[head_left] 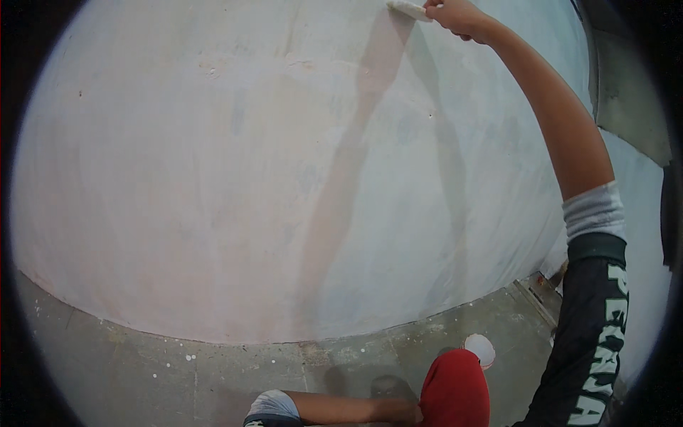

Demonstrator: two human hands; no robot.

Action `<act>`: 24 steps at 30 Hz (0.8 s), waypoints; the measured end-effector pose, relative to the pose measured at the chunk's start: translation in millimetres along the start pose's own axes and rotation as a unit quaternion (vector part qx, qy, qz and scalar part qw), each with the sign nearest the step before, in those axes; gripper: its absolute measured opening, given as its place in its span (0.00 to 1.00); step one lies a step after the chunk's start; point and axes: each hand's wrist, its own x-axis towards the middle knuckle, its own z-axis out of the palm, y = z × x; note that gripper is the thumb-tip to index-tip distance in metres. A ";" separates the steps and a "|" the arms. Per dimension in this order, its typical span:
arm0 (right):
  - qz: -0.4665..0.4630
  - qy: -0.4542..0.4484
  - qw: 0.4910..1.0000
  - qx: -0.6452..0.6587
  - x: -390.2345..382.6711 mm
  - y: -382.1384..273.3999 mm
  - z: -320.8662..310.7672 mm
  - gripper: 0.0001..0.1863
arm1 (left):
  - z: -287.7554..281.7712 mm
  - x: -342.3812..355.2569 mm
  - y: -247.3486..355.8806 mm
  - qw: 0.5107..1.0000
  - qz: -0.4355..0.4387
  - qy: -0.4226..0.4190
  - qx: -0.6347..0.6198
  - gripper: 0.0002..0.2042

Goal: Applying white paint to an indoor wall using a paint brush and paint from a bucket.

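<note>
High up at the top of the view, my right hand is closed around the handle of a paintbrush. Its pale bristles lie against a whitish, patchily coated wall. The right arm is raised and stretched out, its dark sleeve pushed up to the elbow. My left forearm crosses low at the bottom edge, and my left hand rests by my red-clad knee; its fingers are hidden there. Just beyond the knee stands a small round tub with white contents.
The grey floor runs along the wall's foot, with white paint drips on it. At the right, a second wall meets this one, with a dark object at the rim. Arm shadows fall on the wall.
</note>
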 end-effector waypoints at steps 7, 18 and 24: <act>-0.018 -0.157 0.985 -0.070 4.0 -3.7 25.0 0.14 | -7.3 1.0 -3.2 0.999 0.017 0.025 0.025 0.09; -0.212 -0.117 0.955 -0.172 34.5 76.7 -39.3 0.14 | -20.6 12.8 5.3 0.997 0.002 -0.073 -0.013 0.10; 0.010 -0.015 0.999 0.049 18.7 62.5 36.9 0.14 | -6.9 5.9 -7.6 0.999 0.030 0.022 -0.037 0.09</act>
